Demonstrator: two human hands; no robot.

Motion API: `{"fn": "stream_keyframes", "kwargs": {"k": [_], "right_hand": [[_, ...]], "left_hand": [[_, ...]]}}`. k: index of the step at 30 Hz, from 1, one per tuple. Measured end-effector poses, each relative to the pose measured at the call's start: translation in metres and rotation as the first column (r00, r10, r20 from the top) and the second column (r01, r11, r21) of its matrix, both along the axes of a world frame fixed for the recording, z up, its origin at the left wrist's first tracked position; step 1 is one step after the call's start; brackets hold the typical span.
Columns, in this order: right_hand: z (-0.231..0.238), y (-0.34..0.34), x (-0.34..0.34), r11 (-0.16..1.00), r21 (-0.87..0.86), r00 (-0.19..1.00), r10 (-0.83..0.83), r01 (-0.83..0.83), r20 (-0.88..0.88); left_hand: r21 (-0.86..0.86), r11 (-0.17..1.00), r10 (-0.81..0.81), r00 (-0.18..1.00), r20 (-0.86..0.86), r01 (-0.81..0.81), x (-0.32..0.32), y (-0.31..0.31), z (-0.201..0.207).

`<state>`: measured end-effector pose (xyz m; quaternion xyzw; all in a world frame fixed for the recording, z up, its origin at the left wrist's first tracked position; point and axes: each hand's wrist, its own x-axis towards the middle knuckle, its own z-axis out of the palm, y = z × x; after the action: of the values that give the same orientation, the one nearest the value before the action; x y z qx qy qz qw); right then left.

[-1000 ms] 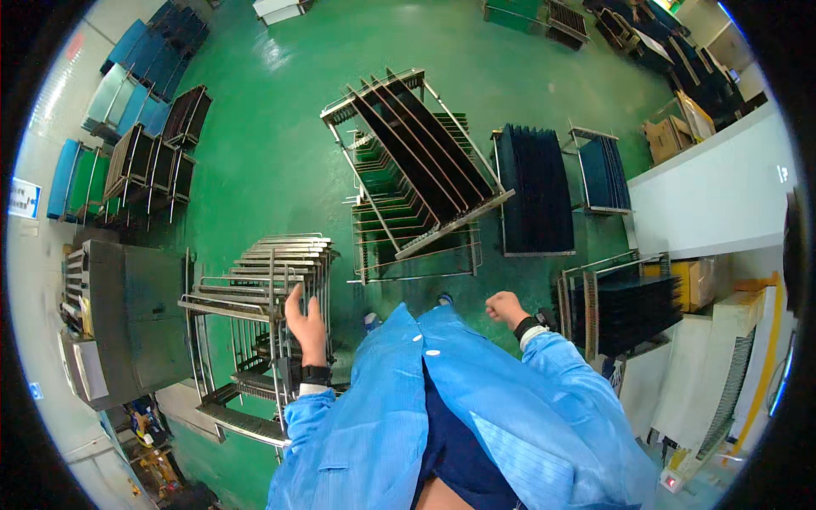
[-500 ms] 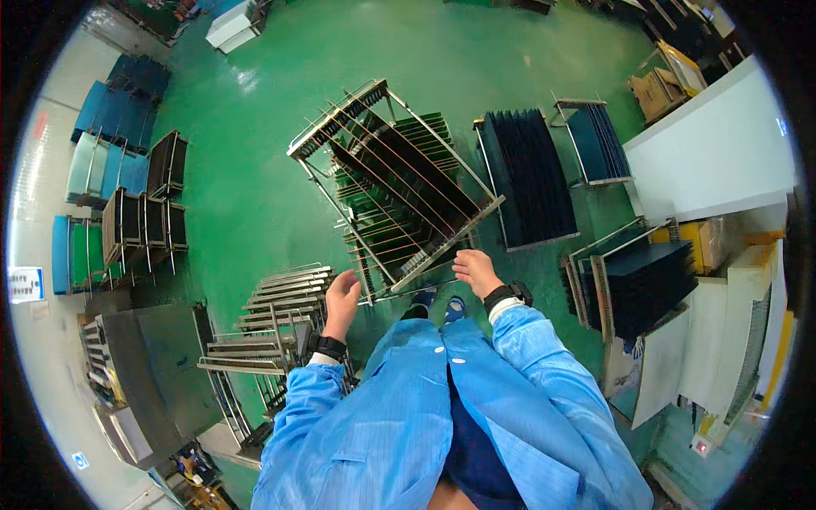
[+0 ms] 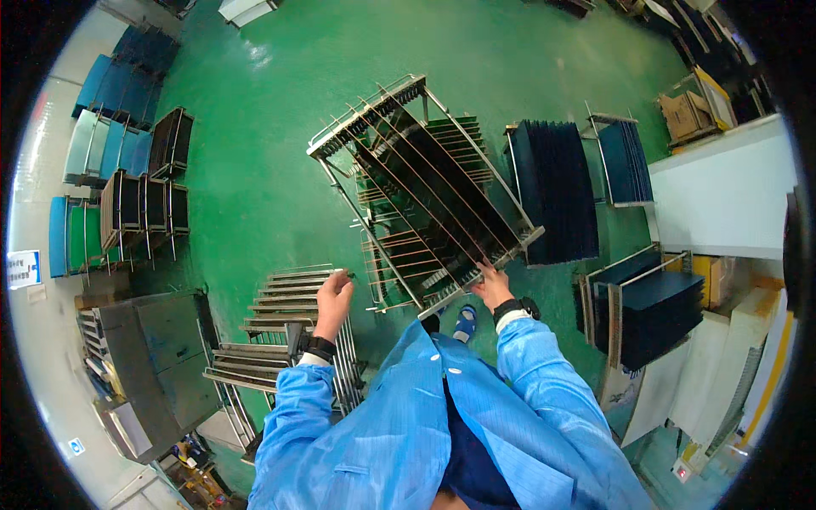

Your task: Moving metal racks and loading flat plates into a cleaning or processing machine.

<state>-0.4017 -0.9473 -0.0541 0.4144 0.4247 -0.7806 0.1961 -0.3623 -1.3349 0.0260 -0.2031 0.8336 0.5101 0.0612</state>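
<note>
A metal rack (image 3: 350, 223) stands tilted to my view in front of me, with thin dark panels (image 3: 442, 183) standing in its slots. My right hand (image 3: 493, 287) is at the rack's near right end, fingers bent round the near edge of one panel; the exact grip is partly hidden. Off to the left of the rack, my left hand (image 3: 334, 299) hangs in the air with its fingers loosely bent and apart, holding nothing. Below that hand are stacked metal frames (image 3: 293, 293). I wear blue sleeves and dark wristbands.
More racks of dark blue panels (image 3: 552, 191) stand to the right, with another loaded rack (image 3: 650, 310) nearer me. Along the left wall are racks with blue and brown panels (image 3: 127, 208). A grey cabinet (image 3: 161, 357) stands at lower left. The floor (image 3: 255, 127) is green.
My right hand has reached the rack's near edge and bent its fingers at a panel. The left hand stays raised away from the rack. The rack now appears farther right in view.
</note>
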Motion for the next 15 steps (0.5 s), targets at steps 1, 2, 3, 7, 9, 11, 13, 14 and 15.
{"fn": "stream_keyframes", "kwargs": {"k": [1,2,3,7,9,11,13,14,15], "right_hand": [[-0.009,0.004,0.001,1.0,0.006,1.0,-0.009,0.009,-0.01],[0.006,0.002,-0.003,0.998,-0.037,0.999,0.041,-0.041,-0.004],[-0.01,0.005,0.001,0.998,-0.038,0.999,0.048,-0.048,-0.003],[-0.031,0.031,0.012,0.956,0.126,0.958,0.275,-0.263,-0.081],[-0.025,0.034,0.012,0.964,0.096,0.968,0.251,-0.247,-0.027],[0.007,0.022,0.015,0.947,0.167,0.956,0.287,-0.275,-0.054],[0.013,0.017,0.018,0.932,0.161,0.943,0.331,-0.324,-0.022],[0.011,0.015,0.02,0.943,0.147,0.953,0.302,-0.297,-0.007],[0.01,0.011,0.027,0.969,0.136,0.978,0.211,-0.208,-0.004]], "left_hand": [[-0.008,1.0,-0.005,1.0,-0.028,0.005,-0.009,-0.001,-0.005],[-0.001,1.0,0.015,1.0,0.019,-0.015,-0.021,0.003,0.014],[-0.002,1.0,0.022,1.0,0.019,-0.022,-0.031,-0.002,0.01],[-0.055,0.998,-0.018,0.999,-0.043,0.015,-0.083,-0.016,0.002],[-0.099,0.995,-0.037,0.993,-0.111,0.026,-0.107,-0.027,-0.004],[-0.163,0.987,-0.02,0.997,-0.077,0.008,-0.128,-0.038,0.005],[-0.159,0.987,0.009,0.989,-0.145,-0.032,-0.152,-0.052,-0.009],[-0.153,0.988,0.004,0.989,-0.146,-0.027,-0.166,-0.051,-0.01],[-0.176,0.984,0.003,0.987,-0.158,-0.031,-0.179,-0.051,-0.01]]}}
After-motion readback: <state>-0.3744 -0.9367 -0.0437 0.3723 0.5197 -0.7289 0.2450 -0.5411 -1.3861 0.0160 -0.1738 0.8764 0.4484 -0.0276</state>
